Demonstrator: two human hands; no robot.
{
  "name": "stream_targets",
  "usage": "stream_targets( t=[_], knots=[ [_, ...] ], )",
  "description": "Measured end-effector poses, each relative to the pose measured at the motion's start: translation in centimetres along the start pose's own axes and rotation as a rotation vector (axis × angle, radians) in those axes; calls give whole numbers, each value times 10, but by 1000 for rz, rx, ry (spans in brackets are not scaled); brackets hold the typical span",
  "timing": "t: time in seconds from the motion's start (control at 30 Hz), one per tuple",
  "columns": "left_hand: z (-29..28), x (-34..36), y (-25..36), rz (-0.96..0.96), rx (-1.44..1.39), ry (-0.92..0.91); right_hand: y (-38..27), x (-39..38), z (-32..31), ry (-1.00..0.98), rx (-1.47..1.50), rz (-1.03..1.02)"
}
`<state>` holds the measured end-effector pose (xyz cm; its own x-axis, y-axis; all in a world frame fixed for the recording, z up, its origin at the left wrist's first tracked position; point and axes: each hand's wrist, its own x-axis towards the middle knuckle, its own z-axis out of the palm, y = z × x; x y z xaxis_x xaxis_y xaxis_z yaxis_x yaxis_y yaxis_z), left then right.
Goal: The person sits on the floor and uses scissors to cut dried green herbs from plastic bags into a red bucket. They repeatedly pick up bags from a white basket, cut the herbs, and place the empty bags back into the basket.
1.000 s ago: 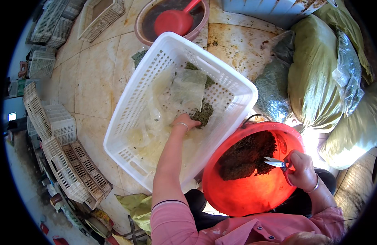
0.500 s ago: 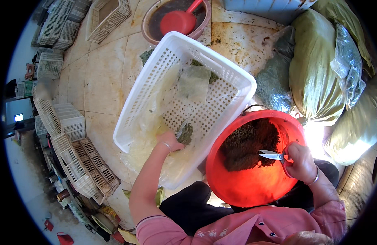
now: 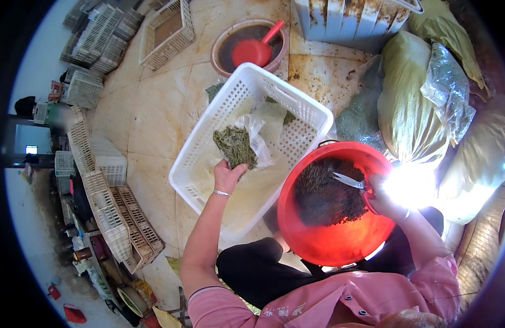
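My left hand (image 3: 228,179) is closed on a flat clump of dry green plant matter (image 3: 234,144), raised over the white perforated plastic crate (image 3: 324,116). A clear plastic bag (image 3: 259,143) hangs against the clump's right side. At the right, my right hand (image 3: 385,197) grips red-handled scissors (image 3: 348,181), their blades pointing left above the red bucket (image 3: 335,240). Dark, crumbly material (image 3: 328,199) partly fills the bucket, which stands between my legs. Inside the crate lie more pale plastic film and some green scraps.
Beyond the crate stands a round basin (image 3: 222,61) with a red dipper (image 3: 252,53) in it. Full yellowish sacks (image 3: 405,98) line the right side, with a stained bluish bin (image 3: 353,24) behind. Stacked slatted crates (image 3: 105,202) are at the left.
My left hand has lifted the green clump and its clear bag up from the crate's floor. The scissors stay over the bucket, blades slightly farther apart. The whole view has shifted a little.
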<state>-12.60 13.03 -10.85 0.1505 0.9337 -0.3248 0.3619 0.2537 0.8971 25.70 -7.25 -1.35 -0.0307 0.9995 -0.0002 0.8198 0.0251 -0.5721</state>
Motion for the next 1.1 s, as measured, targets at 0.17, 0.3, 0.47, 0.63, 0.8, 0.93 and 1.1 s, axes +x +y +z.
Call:
stream_targets(
  t=[0.17,0.3,0.47,0.63,0.8,0.93,1.1],
  knots=[
    [14,-40,86,99,-197,77,-22,-2,-16,93,94,98],
    [42,-96,138,153,-283,28,-48,-5,-11,346,529,126],
    [99,-171,150,107,-528,-71,-120,-8,-34,573,180,-192],
    [132,-196,122,168,-591,-80,-116,-17,-27,559,-172,-277],
    [136,-186,112,157,-747,-229,-108,-30,-35,619,-67,-78],
    [122,-181,114,96,-832,-496,-116,-29,-64,547,153,-119],
    [134,-182,121,125,-813,-475,-44,-14,-44,483,421,66]
  ],
)
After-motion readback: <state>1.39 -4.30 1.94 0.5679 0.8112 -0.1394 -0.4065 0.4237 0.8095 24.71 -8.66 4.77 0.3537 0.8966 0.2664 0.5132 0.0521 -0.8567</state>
